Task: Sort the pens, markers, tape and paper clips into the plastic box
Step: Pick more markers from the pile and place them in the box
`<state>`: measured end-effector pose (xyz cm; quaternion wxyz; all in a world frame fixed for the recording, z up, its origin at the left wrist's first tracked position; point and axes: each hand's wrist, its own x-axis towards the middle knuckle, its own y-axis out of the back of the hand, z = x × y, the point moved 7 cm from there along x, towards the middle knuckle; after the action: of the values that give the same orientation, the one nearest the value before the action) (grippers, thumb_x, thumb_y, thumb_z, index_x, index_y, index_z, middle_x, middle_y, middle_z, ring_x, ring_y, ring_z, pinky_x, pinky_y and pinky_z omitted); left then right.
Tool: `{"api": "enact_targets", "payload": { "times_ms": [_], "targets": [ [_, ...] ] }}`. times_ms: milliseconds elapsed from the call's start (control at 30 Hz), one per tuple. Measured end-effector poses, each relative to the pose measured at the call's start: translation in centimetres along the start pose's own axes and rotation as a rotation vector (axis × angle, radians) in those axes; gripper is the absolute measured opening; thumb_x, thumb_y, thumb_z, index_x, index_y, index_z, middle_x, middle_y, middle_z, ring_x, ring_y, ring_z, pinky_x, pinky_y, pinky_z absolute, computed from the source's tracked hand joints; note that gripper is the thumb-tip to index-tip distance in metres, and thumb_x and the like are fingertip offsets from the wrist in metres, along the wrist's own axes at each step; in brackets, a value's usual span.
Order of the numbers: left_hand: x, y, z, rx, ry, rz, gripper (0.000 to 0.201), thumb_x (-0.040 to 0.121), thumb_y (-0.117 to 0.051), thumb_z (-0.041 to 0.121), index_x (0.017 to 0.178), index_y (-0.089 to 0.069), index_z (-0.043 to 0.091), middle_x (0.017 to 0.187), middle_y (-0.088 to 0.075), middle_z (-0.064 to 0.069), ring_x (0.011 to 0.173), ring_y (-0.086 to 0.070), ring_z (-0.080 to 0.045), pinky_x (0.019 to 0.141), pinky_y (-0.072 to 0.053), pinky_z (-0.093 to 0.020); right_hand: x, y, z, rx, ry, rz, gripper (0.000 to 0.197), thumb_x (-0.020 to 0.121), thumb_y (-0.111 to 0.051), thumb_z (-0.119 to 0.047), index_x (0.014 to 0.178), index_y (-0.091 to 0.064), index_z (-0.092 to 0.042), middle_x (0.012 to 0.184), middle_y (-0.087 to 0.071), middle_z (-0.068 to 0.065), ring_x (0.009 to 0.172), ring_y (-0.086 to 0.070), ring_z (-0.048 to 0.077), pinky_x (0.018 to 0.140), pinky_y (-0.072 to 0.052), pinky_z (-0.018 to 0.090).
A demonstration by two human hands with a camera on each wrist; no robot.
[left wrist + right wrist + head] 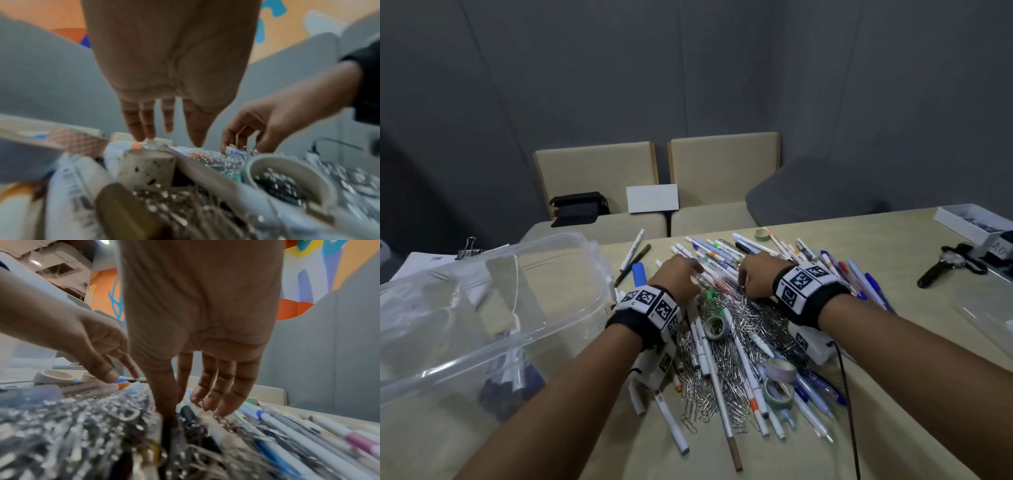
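Observation:
A heap of pens and markers, silver paper clips and tape rolls covers the middle of the beige table. The clear plastic box stands at the left with several pens lying in it. My left hand reaches into the far side of the heap, its straight fingers touching pen ends. My right hand is beside it, with thumb and fingers lowered onto clips and pens. I see nothing gripped in either hand.
Papers with a binder clip lie behind the box. A white box and a black device sit at the far right. Two beige chairs stand beyond the table, one bearing a black bag. A black cable trails from my right wrist.

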<state>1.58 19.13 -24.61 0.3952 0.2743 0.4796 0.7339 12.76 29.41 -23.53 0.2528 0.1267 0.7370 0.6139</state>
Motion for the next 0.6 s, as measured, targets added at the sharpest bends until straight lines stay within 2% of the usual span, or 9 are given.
{"api": "enact_targets", "payload": {
  "times_ms": [100,133,200,233,300,367,433,467,600],
  "targets": [
    [-0.5,-1.5,2.9,0.107,-0.229,-0.13,0.047,0.088,-0.06,0.012,0.134,-0.054,0.023,0.147,-0.041,-0.007,0.133,-0.04,-0.027,0.11,-0.035,-0.042,-0.1,-0.1,1.2,0.018,-0.009,-0.002,0.033,0.077,-0.077,-0.015,0.109,-0.071,-0.021,0.116,-0.066,0.005,0.103,-0.063,0.023,0.087,-0.053,0.034],
    [-0.7,-2.0,3.7,0.117,-0.291,-0.163,0.048,0.089,-0.058,0.01,0.134,-0.054,0.024,0.149,-0.041,-0.006,0.134,-0.039,-0.027,0.111,-0.034,-0.043,-0.4,0.0,1.7,0.039,-0.013,-0.02,0.038,0.075,-0.081,-0.019,0.111,-0.07,-0.023,0.12,-0.063,0.004,0.107,-0.06,0.023,0.088,-0.051,0.032],
    [-1.0,-2.8,4.7,0.099,-0.36,-0.221,0.044,0.09,-0.056,0.009,0.131,-0.057,0.024,0.142,-0.05,-0.005,0.127,-0.048,-0.023,0.104,-0.039,-0.033,-1.0,0.1,2.8,0.103,-0.018,-0.057,0.046,0.074,-0.082,-0.026,0.117,-0.068,-0.024,0.12,-0.06,0.002,0.113,-0.057,0.023,0.089,-0.046,0.029],
    [-1.1,-3.1,5.0,0.085,-0.366,-0.241,0.038,0.092,-0.055,0.011,0.128,-0.059,0.022,0.136,-0.055,-0.004,0.121,-0.053,-0.022,0.097,-0.04,-0.029,-1.3,0.1,3.5,0.137,-0.021,-0.066,0.047,0.074,-0.082,-0.027,0.119,-0.067,-0.024,0.11,-0.061,0.001,0.108,-0.059,0.02,0.085,-0.045,0.026],
    [-1.1,-3.3,5.1,0.094,-0.358,-0.247,0.025,0.094,-0.055,0.017,0.118,-0.061,0.018,0.123,-0.062,-0.006,0.111,-0.058,-0.024,0.087,-0.041,-0.026,-1.5,0.1,4.5,0.183,-0.005,-0.059,0.043,0.077,-0.08,-0.024,0.118,-0.067,-0.024,0.078,-0.056,-0.009,0.075,-0.058,0.008,0.065,-0.042,0.019],
    [-1.0,-3.5,4.7,0.128,-0.324,-0.249,0.019,0.094,-0.054,0.018,0.112,-0.059,0.015,0.117,-0.063,-0.008,0.106,-0.059,-0.026,0.088,-0.047,-0.033,-1.5,-0.1,5.4,0.209,0.0,-0.039,0.039,0.079,-0.078,-0.018,0.115,-0.067,-0.023,0.066,-0.045,-0.015,0.059,-0.046,-0.001,0.054,-0.035,0.016],
    [-1.1,-3.4,4.4,0.138,-0.29,-0.256,0.022,0.092,-0.054,0.013,0.113,-0.059,0.015,0.116,-0.064,-0.007,0.106,-0.059,-0.026,0.091,-0.049,-0.038,-1.4,-0.4,6.0,0.214,-0.004,-0.026,0.039,0.078,-0.079,-0.017,0.114,-0.066,-0.026,0.071,-0.043,-0.017,0.06,-0.043,-0.003,0.053,-0.034,0.016],
    [-1.2,-3.2,4.3,0.133,-0.283,-0.256,0.024,0.09,-0.054,0.011,0.113,-0.059,0.015,0.116,-0.064,-0.007,0.105,-0.058,-0.026,0.089,-0.048,-0.037,-1.4,-0.4,6.1,0.21,-0.006,-0.024,0.041,0.077,-0.079,-0.018,0.115,-0.066,-0.029,0.074,-0.045,-0.015,0.062,-0.045,-0.002,0.054,-0.035,0.017],
    [-1.5,-2.5,4.1,0.12,-0.251,-0.243,0.027,0.086,-0.046,-0.002,0.106,-0.058,0.011,0.109,-0.064,-0.012,0.095,-0.056,-0.024,0.073,-0.038,-0.029,-1.4,0.0,6.0,0.131,-0.009,-0.016,0.044,0.076,-0.08,-0.02,0.115,-0.064,-0.029,0.076,-0.049,-0.012,0.079,-0.053,0.013,0.067,-0.042,0.022]
  ]
}}
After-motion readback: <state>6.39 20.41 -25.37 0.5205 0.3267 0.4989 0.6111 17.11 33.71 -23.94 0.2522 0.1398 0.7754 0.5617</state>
